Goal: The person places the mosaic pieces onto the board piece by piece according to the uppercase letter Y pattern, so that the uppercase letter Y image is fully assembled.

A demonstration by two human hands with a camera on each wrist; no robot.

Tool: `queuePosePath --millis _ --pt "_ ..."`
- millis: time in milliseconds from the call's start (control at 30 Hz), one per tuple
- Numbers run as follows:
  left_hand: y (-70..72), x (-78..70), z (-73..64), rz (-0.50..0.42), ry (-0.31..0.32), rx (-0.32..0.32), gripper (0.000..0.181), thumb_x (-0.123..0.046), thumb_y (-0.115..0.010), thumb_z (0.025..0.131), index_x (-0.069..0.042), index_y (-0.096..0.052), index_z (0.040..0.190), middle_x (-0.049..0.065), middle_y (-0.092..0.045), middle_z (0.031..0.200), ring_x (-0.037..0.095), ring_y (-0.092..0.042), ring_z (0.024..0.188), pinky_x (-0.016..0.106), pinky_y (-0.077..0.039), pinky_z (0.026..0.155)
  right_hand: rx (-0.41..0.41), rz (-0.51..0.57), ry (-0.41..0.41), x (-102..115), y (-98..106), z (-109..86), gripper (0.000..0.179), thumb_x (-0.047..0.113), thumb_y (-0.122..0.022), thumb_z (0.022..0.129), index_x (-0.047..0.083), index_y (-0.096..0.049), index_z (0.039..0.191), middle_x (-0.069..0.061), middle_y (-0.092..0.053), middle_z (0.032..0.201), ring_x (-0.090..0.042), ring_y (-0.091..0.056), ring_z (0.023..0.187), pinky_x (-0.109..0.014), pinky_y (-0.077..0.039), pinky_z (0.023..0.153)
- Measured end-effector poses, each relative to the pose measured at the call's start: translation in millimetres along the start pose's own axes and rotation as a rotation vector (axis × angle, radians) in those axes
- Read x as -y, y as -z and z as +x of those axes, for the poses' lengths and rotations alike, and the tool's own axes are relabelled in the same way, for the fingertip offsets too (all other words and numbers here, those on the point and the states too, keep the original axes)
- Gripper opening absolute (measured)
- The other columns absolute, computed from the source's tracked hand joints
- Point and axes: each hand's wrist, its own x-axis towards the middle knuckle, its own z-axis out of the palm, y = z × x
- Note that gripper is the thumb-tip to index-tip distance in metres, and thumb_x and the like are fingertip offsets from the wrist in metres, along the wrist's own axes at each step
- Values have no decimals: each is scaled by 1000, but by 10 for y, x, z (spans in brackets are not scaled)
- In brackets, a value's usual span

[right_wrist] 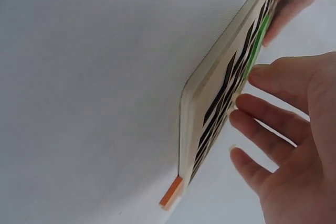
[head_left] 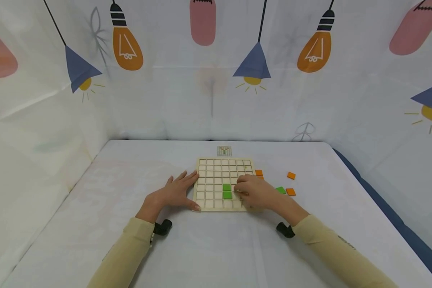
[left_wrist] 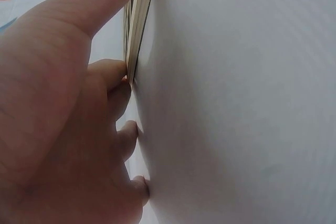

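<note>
A pale wooden grid board (head_left: 210,180) lies on the white table. Two green square tiles (head_left: 227,191) sit one above the other in its cells, right of the middle. My left hand (head_left: 178,191) rests along the board's left edge, fingers spread and thumb at the near corner; in the left wrist view fingertips touch the board's edge (left_wrist: 137,30). Over the board's right half is my right hand (head_left: 253,191). In the right wrist view its thumb tip meets a green strip of tile (right_wrist: 256,48), and other fingertips are at the grid, fairly straight and apart.
Behind the board lies a small pattern card (head_left: 224,151). An orange tile (head_left: 259,173) is beside the board's right edge. Farther right lie a green tile (head_left: 281,190), an orange tile (head_left: 290,192) and another orange tile (head_left: 291,175). A printed curtain (head_left: 212,100) hangs behind the table.
</note>
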Motion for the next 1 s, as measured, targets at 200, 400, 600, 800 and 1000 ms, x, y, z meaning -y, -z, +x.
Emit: queuePosePath --millis 200,400,600,800,1000 --pt "28 -6 -12 2 3 6 118 -61 -81 72 -15 -18 161 4 -13 169 38 -5 156 72 -5 117 -56 -6 65 -77 21 -68 15 6 -71 88 13 -76 100 2 -71 99 -14 -63 90 -30 -55 80" --pt "37 -5 -22 -1 -6 -1 117 -59 -81 73 -13 -18 160 6 -15 169 40 -6 155 73 -6 116 -91 -40 83 -154 37 -113 17 4 -72 87 10 -76 102 0 -71 99 -14 -65 89 -27 -56 78" --pt "47 -8 -35 -6 -8 -4 117 -59 -82 73 -13 -19 160 6 -15 168 39 -6 155 73 -6 116 -112 -51 94 -204 80 -157 19 -3 -70 84 10 -76 97 -1 -72 94 -12 -65 84 -28 -55 75" --pt "42 0 -28 -2 -3 -2 117 -60 -81 73 -14 -18 161 5 -14 169 39 -6 156 73 -6 117 -76 -52 47 -238 131 -206 15 3 -74 84 9 -76 97 -1 -72 94 -12 -65 84 -30 -55 77" --pt "33 -18 -23 -11 -3 4 117 -59 -81 73 -13 -18 161 6 -14 169 39 -5 155 73 -5 117 -44 -70 -42 -278 146 -275 16 9 -73 88 9 -77 104 -2 -74 100 -13 -66 89 -34 -55 83"
